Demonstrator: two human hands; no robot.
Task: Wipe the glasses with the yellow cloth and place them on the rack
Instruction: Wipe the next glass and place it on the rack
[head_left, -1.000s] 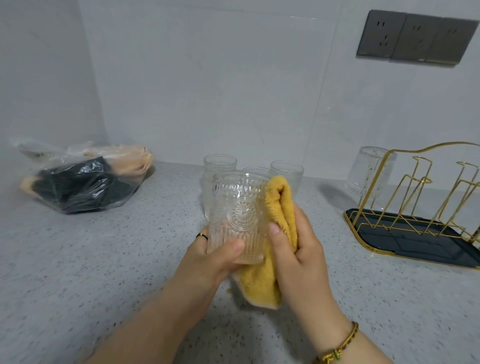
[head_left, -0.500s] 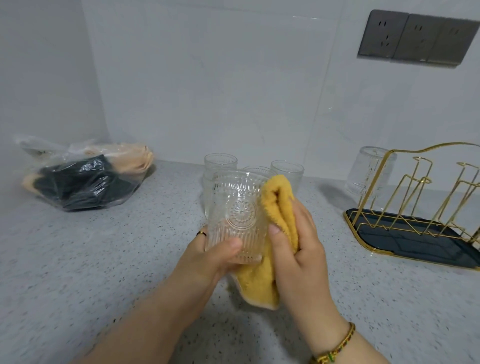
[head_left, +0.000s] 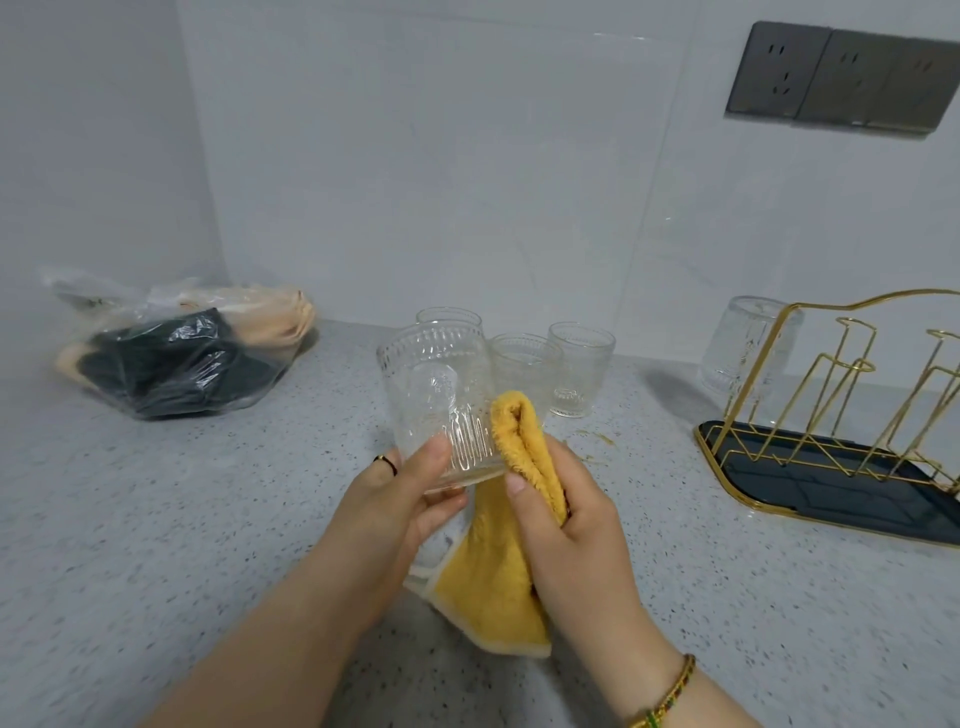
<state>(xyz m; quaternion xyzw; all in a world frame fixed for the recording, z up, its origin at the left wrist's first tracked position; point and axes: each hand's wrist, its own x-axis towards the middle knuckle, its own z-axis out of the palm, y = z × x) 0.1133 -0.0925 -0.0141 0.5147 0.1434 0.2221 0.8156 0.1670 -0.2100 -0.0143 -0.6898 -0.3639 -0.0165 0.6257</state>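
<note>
The grey speckled counter lies under everything. Far to the right of both hands stands the gold wire rack on its dark tray, well apart from the grip. One upside-down glass hangs on the post at its left end. The other posts are bare. Far to the left of the hands sits a clear plastic bag with dark and tan things inside.

The left hand grips the held glass low down, thumb on the near side and fingers curled round the back. The glass is up off the counter and tipped. Its bottom is at the hand, and its open top points up and away, leaning a bit left.

The yellow cloth is just right of that grip. The right hand pinches it in a fold, and the top of the fold touches the glass's right side near the bottom. The rest hangs down below both hands.

This looks like the wiping step. To reach the rack, the glass must go right, past the cloth hand, and flip mouth-down onto a post. The right hand is nearer the rack, but the left one has the glass.

Three waiting glasses stand upright just behind the grip.

I can read no words or brand anywhere, not on the glass and not on the wall sockets.
</note>
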